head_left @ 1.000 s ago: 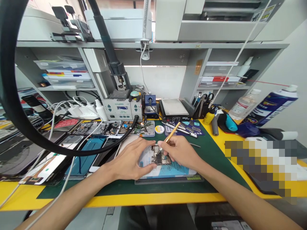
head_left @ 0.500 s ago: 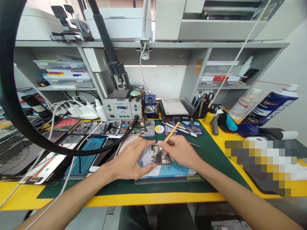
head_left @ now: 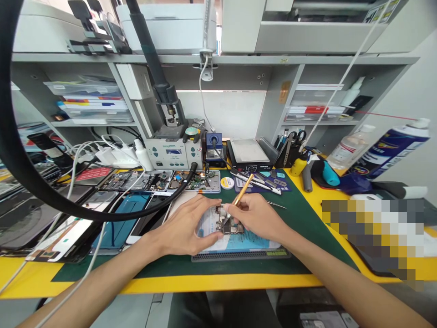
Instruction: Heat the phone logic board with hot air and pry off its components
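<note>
A small circuit board (head_left: 228, 222) lies on a blue and white mat (head_left: 239, 241) on the green bench mat (head_left: 300, 228). My left hand (head_left: 186, 228) rests beside the board, thumb and forefinger pinching its left edge. My right hand (head_left: 257, 216) is closed around a thin gold-handled tool (head_left: 243, 190), held like a pen with its tip down on the board's upper part.
A thick black hose (head_left: 20, 150) arcs across the left. Opened phones and parts trays (head_left: 143, 182) lie behind my left hand. A soldering station (head_left: 170, 155), hot plate (head_left: 247, 155), tool cup (head_left: 290, 152), spray can (head_left: 392, 148) and bottle (head_left: 351, 146) line the back and right.
The view has tilted slightly. My right hand has shifted the tool tip a little up and left on the board; my left hand keeps its pinch.
</note>
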`<state>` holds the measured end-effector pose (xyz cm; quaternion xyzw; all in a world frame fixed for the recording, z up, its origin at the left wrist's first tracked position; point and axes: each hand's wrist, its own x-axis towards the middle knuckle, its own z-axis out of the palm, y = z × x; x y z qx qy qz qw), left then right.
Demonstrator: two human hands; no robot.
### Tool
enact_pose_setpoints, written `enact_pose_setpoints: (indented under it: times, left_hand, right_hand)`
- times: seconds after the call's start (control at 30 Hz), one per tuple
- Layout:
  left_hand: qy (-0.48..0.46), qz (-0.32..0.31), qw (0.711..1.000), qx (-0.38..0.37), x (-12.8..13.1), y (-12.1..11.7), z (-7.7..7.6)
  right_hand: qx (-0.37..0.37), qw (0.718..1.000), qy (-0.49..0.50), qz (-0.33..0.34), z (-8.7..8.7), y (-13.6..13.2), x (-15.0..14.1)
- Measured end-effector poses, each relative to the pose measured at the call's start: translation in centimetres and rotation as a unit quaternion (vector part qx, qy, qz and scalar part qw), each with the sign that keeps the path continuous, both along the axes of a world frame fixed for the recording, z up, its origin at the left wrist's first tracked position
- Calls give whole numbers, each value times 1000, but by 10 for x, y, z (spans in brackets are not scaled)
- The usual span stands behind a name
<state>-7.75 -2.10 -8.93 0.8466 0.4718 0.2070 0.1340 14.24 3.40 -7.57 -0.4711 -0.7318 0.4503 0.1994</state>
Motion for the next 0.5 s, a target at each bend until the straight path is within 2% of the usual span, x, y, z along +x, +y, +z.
enact_pose_setpoints:
  times: [0.5]
  left_hand:
    - [-5, 2, 1000, -3, -1, 0, 0]
  right_hand:
    - [-18, 1000, 16, 10, 3, 0, 1]
